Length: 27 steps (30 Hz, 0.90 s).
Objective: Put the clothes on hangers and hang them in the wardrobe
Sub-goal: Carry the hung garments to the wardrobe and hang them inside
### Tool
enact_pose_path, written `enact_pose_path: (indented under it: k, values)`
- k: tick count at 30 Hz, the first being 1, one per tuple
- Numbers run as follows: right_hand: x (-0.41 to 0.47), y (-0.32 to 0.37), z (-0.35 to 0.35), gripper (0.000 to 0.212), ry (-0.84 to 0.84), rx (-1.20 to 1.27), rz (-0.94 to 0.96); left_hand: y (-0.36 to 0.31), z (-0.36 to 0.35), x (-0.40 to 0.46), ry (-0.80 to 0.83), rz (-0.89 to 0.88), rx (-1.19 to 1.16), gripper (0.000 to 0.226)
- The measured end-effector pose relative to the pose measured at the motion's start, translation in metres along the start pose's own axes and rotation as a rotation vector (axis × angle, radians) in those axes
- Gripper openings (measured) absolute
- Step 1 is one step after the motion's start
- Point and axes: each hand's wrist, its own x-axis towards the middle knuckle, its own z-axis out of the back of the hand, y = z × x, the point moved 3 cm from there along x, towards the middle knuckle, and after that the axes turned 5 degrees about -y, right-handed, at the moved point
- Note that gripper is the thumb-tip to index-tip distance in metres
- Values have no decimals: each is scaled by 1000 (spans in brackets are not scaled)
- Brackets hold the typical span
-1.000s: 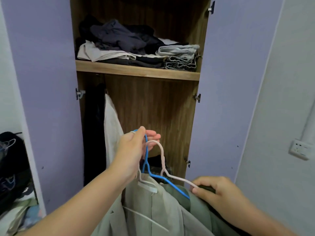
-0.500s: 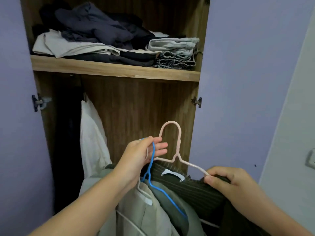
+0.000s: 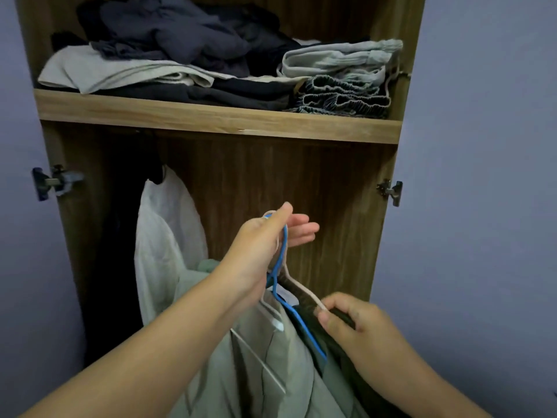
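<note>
My left hand [image 3: 262, 248] is closed around the bunched hooks of several hangers in front of the open wardrobe. A blue hanger [image 3: 297, 321] and a pale pink hanger [image 3: 304, 289] show below it. A beige-green jacket [image 3: 259, 366] hangs from a white hanger [image 3: 272, 315] in that bunch. My right hand [image 3: 352, 324] pinches the pink hanger's right arm together with the shoulder of a dark striped garment [image 3: 304, 303]. Inside the wardrobe, a white shirt [image 3: 162, 236] hangs at the left under the shelf.
A wooden shelf [image 3: 211, 116] above holds folded and crumpled clothes [image 3: 187, 49], with grey folded pieces [image 3: 343, 70] at the right. Lilac doors stand open on both sides [image 3: 470, 146]. A dark garment [image 3: 120, 236] hangs at the far left. Hinges [image 3: 390, 191] stick out from the side panels.
The pink hanger's hook, standing free half a second ago, is now gathered into my left hand with the others. My right hand dropped slightly with the dark garment. The view moved closer to the wardrobe.
</note>
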Motion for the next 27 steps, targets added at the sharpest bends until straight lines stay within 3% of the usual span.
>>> enact_pose_path:
  k: [1, 4, 6, 8, 14, 20, 23, 27]
  values:
    - [6, -3, 2, 7, 62, 37, -30, -1, -1, 9, -17, -2, -24, 34]
    - [25, -24, 7, 73, 332, 136, -149, -4, -3, 39, -55, -6, -70, 29]
    - [37, -32, 6, 92, 461, 159, -133, -5, -7, 60, -26, 4, -65, 29]
    - [49, -36, -2, 80, 499, 223, -100, -2, -15, 81, 24, 28, -24, 29]
    - [98, -43, -40, 41, 235, 294, -162, 17, -24, 144, 167, 78, 58, 23]
    - [158, -31, -66, 26, 69, 688, -264, 18, 9, 211, 337, 129, 329, 39]
    - [187, -15, -85, 23, -3, 781, -253, 11, 33, 237, 259, 45, 476, 33]
    - [221, -4, -107, 31, -97, 864, -220, 31, 72, 231, -48, -206, 834, 26]
